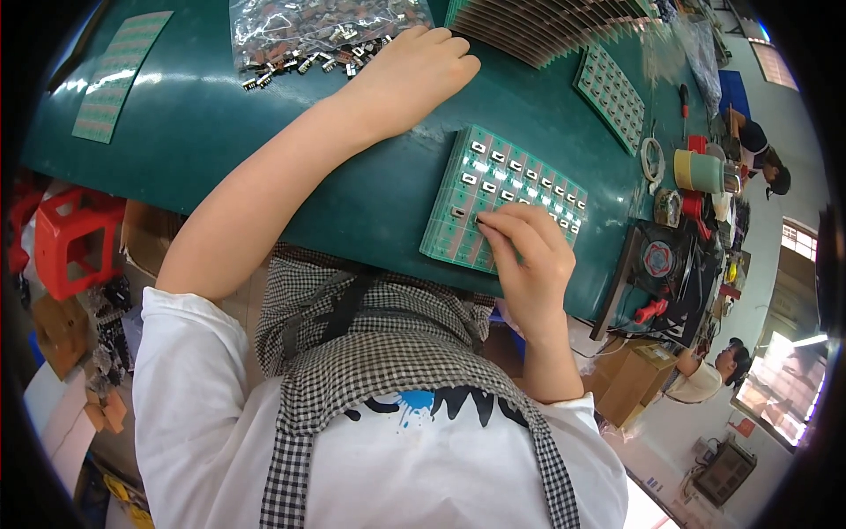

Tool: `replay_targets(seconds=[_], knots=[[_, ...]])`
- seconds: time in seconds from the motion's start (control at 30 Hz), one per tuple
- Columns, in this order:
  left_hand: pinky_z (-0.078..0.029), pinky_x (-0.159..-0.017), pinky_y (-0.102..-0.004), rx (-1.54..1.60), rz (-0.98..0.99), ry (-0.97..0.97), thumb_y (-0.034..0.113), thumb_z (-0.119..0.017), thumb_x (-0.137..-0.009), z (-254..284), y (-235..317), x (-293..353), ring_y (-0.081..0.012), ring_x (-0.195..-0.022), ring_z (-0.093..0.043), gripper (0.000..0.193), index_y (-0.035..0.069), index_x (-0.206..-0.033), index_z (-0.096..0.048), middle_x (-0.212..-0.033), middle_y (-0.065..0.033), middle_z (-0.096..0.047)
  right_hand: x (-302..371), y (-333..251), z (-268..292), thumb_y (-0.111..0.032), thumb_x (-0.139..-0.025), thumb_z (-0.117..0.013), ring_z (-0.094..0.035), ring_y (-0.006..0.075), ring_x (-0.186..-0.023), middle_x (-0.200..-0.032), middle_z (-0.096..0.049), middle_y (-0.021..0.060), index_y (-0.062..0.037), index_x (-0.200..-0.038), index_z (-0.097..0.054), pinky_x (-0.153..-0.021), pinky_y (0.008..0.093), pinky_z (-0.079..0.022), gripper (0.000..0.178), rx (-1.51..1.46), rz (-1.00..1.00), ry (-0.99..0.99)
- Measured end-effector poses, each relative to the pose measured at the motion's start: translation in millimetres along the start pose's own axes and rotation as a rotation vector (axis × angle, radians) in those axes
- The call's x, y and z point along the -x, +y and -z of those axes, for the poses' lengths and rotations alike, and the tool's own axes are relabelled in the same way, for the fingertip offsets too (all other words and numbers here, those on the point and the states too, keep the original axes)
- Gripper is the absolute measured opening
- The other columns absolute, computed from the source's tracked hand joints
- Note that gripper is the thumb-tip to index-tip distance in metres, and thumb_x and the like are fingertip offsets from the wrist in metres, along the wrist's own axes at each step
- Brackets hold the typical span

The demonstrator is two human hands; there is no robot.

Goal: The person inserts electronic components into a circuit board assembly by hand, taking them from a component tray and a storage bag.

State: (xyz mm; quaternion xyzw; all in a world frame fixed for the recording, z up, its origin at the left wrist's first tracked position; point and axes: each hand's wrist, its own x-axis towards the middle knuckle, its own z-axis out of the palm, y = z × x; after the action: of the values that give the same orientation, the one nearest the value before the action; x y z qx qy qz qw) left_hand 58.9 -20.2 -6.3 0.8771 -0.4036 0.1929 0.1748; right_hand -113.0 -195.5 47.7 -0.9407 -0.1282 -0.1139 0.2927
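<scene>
A green circuit board panel [449,234] lies in front of me, looking like a stack, with rows of small metal-cased components [489,187] seated on its upper part. Over its lower row, my right hand [533,260] pinches a small dark switch-like component [479,221] against the board. To the upper left, my left hand [419,79] is curled closed beside a loose pile of similar components [304,63]; whatever its fingers hold is hidden.
A clear plastic bag [330,22] of components lies at the back. Bare board panels [119,75] are at far left, a row of upright boards [529,31] at the back, and a filled panel [611,99] to the right. A black fan [659,257] stands at the table's right edge.
</scene>
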Motion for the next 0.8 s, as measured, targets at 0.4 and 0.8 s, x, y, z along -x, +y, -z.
replay_targets(seconds=[0.4, 0.8], knots=[[-0.052, -0.078, -0.0329, 0.974, 0.252, -0.042, -0.002, -0.065, -0.082, 59, 53, 32, -0.0235, -0.085, -0.065, 0.037, 0.004, -0.118, -0.059, -0.091, -0.0102, -0.065, -7, -11, 13, 0.0, -0.08, -0.07, -0.065, 0.0243, -0.078, -0.093, -0.068, 0.008, -0.0028, -0.097, -0.07, -0.065, 0.0337, -0.052, 0.017, 0.107, -0.008, -0.073], [-0.051, -0.076, -0.0321, 1.267, 0.31, -0.355, -0.007, -0.064, -0.08, 66, 72, 35, -0.02, -0.078, -0.064, 0.06, 0.007, -0.134, -0.043, -0.085, -0.0085, -0.064, -7, -7, 17, 0.002, -0.084, -0.067, -0.065, 0.0194, -0.085, -0.097, -0.067, 0.0106, -0.0004, -0.101, -0.07, -0.072, 0.0283, -0.051, 0.017, -0.314, -0.07, -0.041]])
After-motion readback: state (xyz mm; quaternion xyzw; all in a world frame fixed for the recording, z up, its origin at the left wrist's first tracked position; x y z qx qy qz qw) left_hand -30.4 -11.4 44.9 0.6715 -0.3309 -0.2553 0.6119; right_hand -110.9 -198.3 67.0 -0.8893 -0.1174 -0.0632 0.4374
